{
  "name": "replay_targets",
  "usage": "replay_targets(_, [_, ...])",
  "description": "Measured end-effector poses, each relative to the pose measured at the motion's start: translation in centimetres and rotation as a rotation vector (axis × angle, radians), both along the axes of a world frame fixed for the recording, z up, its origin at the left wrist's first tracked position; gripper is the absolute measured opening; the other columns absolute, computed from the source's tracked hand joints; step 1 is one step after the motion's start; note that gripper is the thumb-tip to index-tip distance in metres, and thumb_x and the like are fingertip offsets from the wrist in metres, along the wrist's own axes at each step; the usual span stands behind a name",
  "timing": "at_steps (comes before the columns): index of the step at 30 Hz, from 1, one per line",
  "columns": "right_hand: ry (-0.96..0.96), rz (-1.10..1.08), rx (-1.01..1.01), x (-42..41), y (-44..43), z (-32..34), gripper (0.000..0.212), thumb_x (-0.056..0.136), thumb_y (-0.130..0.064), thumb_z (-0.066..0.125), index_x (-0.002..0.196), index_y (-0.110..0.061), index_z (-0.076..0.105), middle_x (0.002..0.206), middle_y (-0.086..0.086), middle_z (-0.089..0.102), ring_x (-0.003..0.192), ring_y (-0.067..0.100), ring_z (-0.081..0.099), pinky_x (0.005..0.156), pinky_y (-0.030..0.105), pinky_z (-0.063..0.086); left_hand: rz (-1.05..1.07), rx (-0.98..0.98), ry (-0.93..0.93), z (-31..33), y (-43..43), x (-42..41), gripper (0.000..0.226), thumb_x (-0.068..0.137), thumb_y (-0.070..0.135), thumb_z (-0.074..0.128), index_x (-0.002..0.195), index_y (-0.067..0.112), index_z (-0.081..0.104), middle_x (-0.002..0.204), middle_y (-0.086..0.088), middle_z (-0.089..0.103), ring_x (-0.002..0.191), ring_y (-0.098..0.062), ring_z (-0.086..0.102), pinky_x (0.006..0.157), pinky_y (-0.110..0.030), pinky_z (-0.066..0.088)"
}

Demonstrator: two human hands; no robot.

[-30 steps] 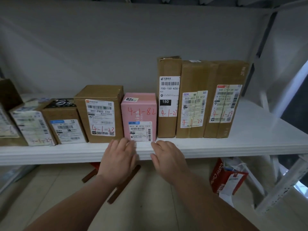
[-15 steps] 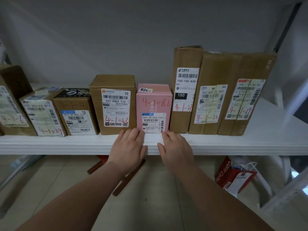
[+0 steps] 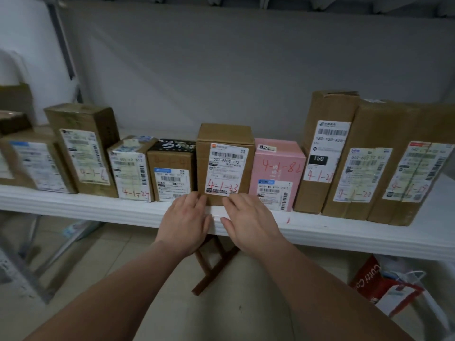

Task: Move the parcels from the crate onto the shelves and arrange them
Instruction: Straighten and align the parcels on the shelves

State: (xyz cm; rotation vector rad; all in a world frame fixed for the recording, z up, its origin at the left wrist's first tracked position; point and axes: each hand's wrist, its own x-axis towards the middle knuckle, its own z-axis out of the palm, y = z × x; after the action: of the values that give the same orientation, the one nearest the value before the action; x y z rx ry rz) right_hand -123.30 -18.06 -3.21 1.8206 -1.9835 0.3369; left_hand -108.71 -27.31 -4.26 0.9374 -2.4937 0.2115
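Several labelled parcels stand in a row on a white shelf (image 3: 344, 232). My left hand (image 3: 185, 222) and my right hand (image 3: 248, 221) lie flat at the shelf's front edge, fingers apart, holding nothing. Their fingertips touch the bottom of a brown box marked 4-1-23 (image 3: 225, 163). A pink box marked 4-1-82 (image 3: 277, 173) stands directly to its right. On its left sits a small brown box with a black top (image 3: 172, 173). The crate is out of view.
Taller brown boxes (image 3: 325, 148) fill the shelf's right end, and more boxes (image 3: 86, 146) line the left. Below the shelf are a wooden stool frame (image 3: 211, 267), a red paper bag (image 3: 369, 281) and a tiled floor. A grey wall backs the shelf.
Both hands have shifted left along the shelf edge, from in front of the pink box to in front of the box marked 4-1-23. The view has panned left too.
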Motion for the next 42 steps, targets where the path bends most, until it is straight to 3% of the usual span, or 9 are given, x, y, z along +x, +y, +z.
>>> replay_targets(3, [0.007,-0.025,0.033,0.8,-0.7,0.0,0.053,0.089,-0.042,0.031,0.109,-0.008,0.067,0.107,0.007,0.065,0.098,0.026,0.061,0.085,0.040,0.053,0.000,0.022,-0.051,0.3,-0.4,0.1,0.054,0.091,0.042,0.035,0.121,0.006,0.062,0.110,-0.010,0.062,0.094,-0.027,0.062,0.082,-0.039,0.053])
replay_targets(6, [0.026,-0.020,0.049,1.2,-1.0,0.0,0.053,0.088,-0.041,0.031,0.109,-0.008,0.067,0.109,0.007,0.065,0.101,0.027,0.061,0.088,0.040,0.052,0.005,0.027,-0.063,0.4,-0.6,0.0,0.052,0.095,0.040,0.042,0.133,0.007,0.054,0.122,-0.008,0.055,0.101,-0.025,0.056,0.086,-0.038,0.048])
replay_targets(10, [0.120,0.092,-0.187,1.8,-1.9,1.6,0.030,0.085,-0.022,0.054,0.106,-0.006,0.069,0.101,0.009,0.064,0.092,0.029,0.061,0.086,0.041,0.053,-0.039,-0.102,0.035,1.2,-1.4,1.5,0.042,0.086,0.035,0.041,0.109,0.011,0.067,0.103,-0.006,0.058,0.083,-0.024,0.057,0.069,-0.037,0.050])
replay_targets(12, [0.188,0.103,-0.308,2.5,-3.1,3.5,0.038,0.077,-0.016,0.072,0.114,-0.006,0.068,0.110,0.013,0.064,0.103,0.033,0.060,0.098,0.047,0.048,0.001,-0.183,0.125,2.4,-2.7,2.9,0.028,0.082,0.024,0.058,0.106,0.010,0.066,0.103,-0.009,0.059,0.086,-0.027,0.058,0.071,-0.039,0.051])
replay_targets(16, [0.308,-0.066,-0.172,5.1,-6.2,8.0,0.079,0.071,-0.031,0.082,0.142,-0.014,0.050,0.145,0.012,0.048,0.138,0.033,0.039,0.118,0.052,0.011,0.115,-0.235,0.174,6.4,-6.6,5.3,0.059,0.075,0.014,0.075,0.129,0.007,0.055,0.130,-0.015,0.055,0.121,-0.035,0.052,0.103,-0.051,0.039])
replay_targets(18, [0.389,-0.114,-0.048,6.3,-7.5,9.4,0.080,0.087,-0.033,0.068,0.154,-0.016,0.027,0.161,0.010,0.025,0.150,0.033,0.014,0.114,0.053,-0.012,0.146,-0.160,0.068,8.0,-8.1,6.1,0.067,0.084,0.023,0.070,0.143,0.012,0.042,0.146,-0.011,0.043,0.138,-0.031,0.036,0.115,-0.051,0.022])
replay_targets(20, [0.432,-0.140,0.032,6.9,-8.8,10.0,0.074,0.096,-0.030,0.054,0.156,-0.015,0.014,0.163,0.009,0.015,0.152,0.031,-0.001,0.108,0.052,-0.022,0.146,-0.122,-0.014,8.7,-9.6,6.5,0.070,0.090,0.032,0.064,0.150,0.016,0.031,0.153,-0.006,0.035,0.144,-0.026,0.026,0.119,-0.048,0.014])
replay_targets(26, [0.370,-0.237,0.134,8.1,-10.5,9.9,0.067,0.095,-0.024,0.056,0.153,-0.012,0.025,0.150,0.008,0.042,0.150,0.030,0.013,0.108,0.049,-0.023,0.061,-0.062,-0.051,8.5,-11.2,6.7,0.074,0.093,0.030,0.062,0.153,0.013,0.024,0.157,-0.004,0.033,0.145,-0.023,0.029,0.120,-0.046,0.013])
replay_targets(42, [0.251,-0.314,0.139,9.2,-10.7,9.8,0.069,0.094,-0.016,0.056,0.154,-0.015,0.022,0.149,0.006,0.042,0.142,0.026,0.031,0.117,0.049,-0.013,-0.040,-0.083,-0.024,8.6,-12.5,6.9,0.062,0.097,0.019,0.055,0.152,0.013,0.027,0.160,-0.006,0.027,0.146,-0.023,0.027,0.119,-0.043,0.019])
